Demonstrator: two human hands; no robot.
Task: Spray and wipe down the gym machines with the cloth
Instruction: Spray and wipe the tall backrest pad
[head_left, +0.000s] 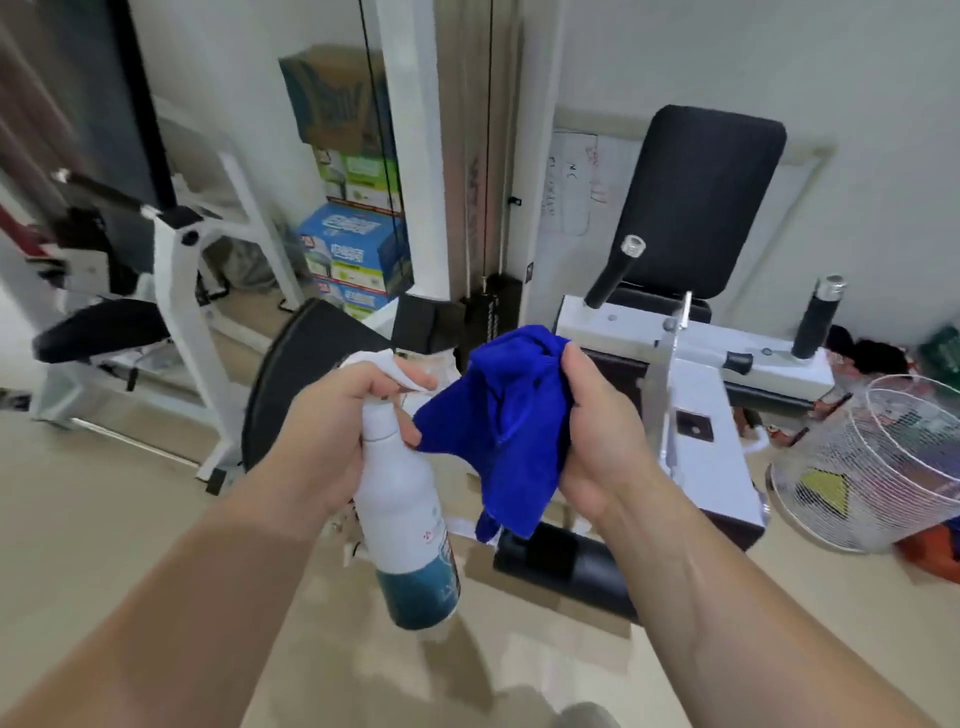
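Bottle and cloth are both in hand, so the work looks barely begun — a judgement from how things lie. The left hand (332, 426) grips the spray bottle (410, 525) by its neck, a finger curled round the trigger, nozzle aimed at the blue cloth (511, 421) bunched in the clenched fingers (574, 371) of the right hand (602, 441). The seated machine (696, 332) just beyond shows no wet patch — wiping it, and the bench machine (135, 317) at left, seems still ahead.
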